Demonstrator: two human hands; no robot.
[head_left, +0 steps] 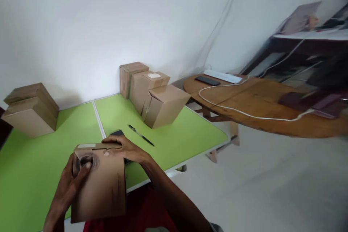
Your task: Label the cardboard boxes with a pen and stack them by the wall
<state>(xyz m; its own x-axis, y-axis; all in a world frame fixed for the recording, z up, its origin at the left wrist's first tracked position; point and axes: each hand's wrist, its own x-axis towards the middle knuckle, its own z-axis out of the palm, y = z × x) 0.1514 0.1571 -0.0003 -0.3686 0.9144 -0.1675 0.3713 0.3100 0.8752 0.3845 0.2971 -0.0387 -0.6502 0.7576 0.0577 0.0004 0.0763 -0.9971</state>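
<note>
A brown cardboard box (104, 188) is held above the near edge of the green table (176, 134), tilted toward me. My left hand (69, 185) grips its left side, with the thumb pressed on the upper left corner. My right hand (126, 148) lies over the top right edge, fingers pressing down the top flap. A dark flat object (117, 132) lies on the table just behind my right hand, partly hidden. A black pen (140, 135) lies on the green surface a little beyond it.
Three cardboard boxes (154, 94) are grouped at the table's far right corner. Two stacked boxes (31, 108) sit at the far left. A round wooden table (266, 105) to the right carries a white cable (244, 114), a keyboard and a dark phone (207, 80).
</note>
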